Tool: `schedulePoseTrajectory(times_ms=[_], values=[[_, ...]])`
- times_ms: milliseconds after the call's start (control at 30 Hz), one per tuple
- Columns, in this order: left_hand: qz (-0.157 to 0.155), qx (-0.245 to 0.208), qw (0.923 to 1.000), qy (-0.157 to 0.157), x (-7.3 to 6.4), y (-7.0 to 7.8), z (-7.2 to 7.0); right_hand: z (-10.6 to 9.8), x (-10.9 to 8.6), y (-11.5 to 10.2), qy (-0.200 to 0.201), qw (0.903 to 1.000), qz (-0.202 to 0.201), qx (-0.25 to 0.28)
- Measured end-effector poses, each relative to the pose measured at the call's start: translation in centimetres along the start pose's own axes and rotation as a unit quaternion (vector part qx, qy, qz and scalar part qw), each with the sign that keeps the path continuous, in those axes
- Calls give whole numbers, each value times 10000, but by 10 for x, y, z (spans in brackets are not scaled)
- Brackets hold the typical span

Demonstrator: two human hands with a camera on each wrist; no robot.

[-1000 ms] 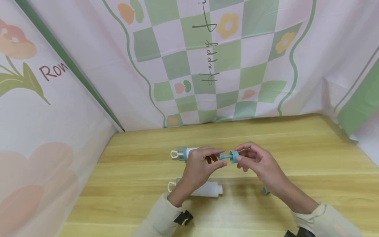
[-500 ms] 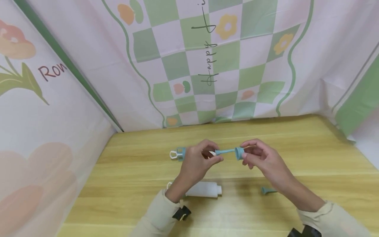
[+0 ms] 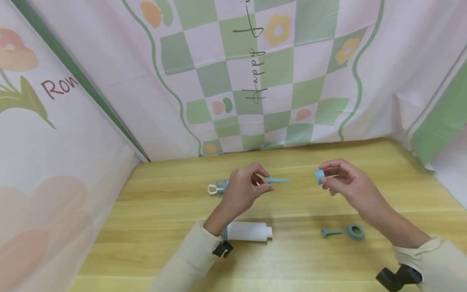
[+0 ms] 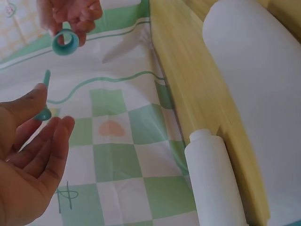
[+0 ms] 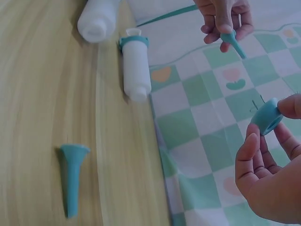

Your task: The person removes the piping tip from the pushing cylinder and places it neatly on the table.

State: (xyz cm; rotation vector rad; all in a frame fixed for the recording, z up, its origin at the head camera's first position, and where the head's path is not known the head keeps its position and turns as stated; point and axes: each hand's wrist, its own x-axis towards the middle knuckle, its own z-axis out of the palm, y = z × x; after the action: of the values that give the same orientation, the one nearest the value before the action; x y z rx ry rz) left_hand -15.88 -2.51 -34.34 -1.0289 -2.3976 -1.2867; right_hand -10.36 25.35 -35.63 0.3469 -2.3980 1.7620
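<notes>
Between thumb and fingers, my left hand [image 3: 241,190] pinches the flared end of a slim teal nozzle [image 3: 280,180], its narrow tip pointing right. My right hand [image 3: 352,185] holds a teal ring-shaped screw cap [image 3: 319,177] by its side, apart from the nozzle. In the left wrist view the cap [image 4: 65,42] shows an open hole through it. A second teal nozzle [image 3: 332,232] lies on the table below my right hand, beside another teal ring cap [image 3: 355,231]. Both hands are raised over the table.
A white bottle [image 3: 249,231] with a teal collar lies near my left wrist. Farther back, a similar bottle with a white pull handle [image 3: 212,189] is partly hidden by my left hand. A patterned cloth [image 3: 277,93] hangs behind the wooden table [image 3: 164,202].
The cap has come off the nozzle's tip and moved right with my right hand. My left hand keeps the nozzle. The ring cap on the table has come into view.
</notes>
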Motion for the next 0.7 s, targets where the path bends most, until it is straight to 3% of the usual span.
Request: schedulePoseTrajectory(times_ms=[167, 400, 700], values=[[-132, -25, 9998, -133, 8, -2, 4, -13, 1, 8, 132, 9993, 14, -363], [-83, 116, 9997, -210, 23, 2, 12, -25, 7, 17, 279, 9960, 356, -777], [-690, 198, 9953, -644, 55, 7, 29, -36, 15, 21, 140, 9845, 648, -1622]])
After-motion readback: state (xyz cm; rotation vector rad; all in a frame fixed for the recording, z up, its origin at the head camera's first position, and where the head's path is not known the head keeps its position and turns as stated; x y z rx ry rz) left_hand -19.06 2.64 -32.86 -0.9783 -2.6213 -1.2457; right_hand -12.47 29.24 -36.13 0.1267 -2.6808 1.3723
